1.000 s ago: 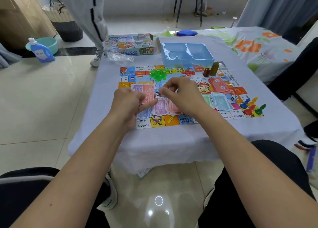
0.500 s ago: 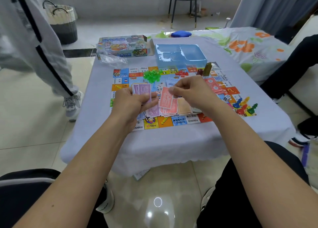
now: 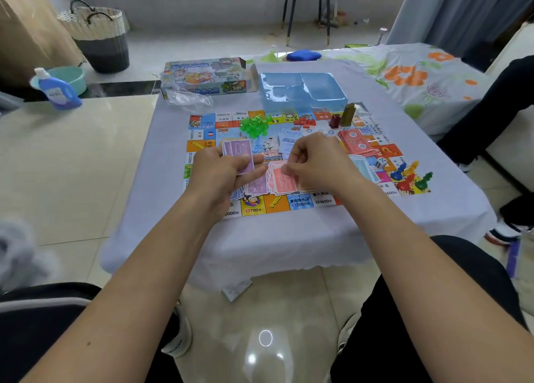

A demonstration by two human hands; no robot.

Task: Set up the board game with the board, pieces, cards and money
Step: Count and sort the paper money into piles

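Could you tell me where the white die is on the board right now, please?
In the head view, the white die sits on the game board's right side, just left of the coloured pawns and right of the right hand.

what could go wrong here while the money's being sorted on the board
The left hand holds purple notes fanned loosely, so one could slip out. The right hand works at the red notes in a loose overlapping spread; a tug may scatter or mix the colours. Both hands sit near the green houses, and a reach forward could knock that heap across the board.
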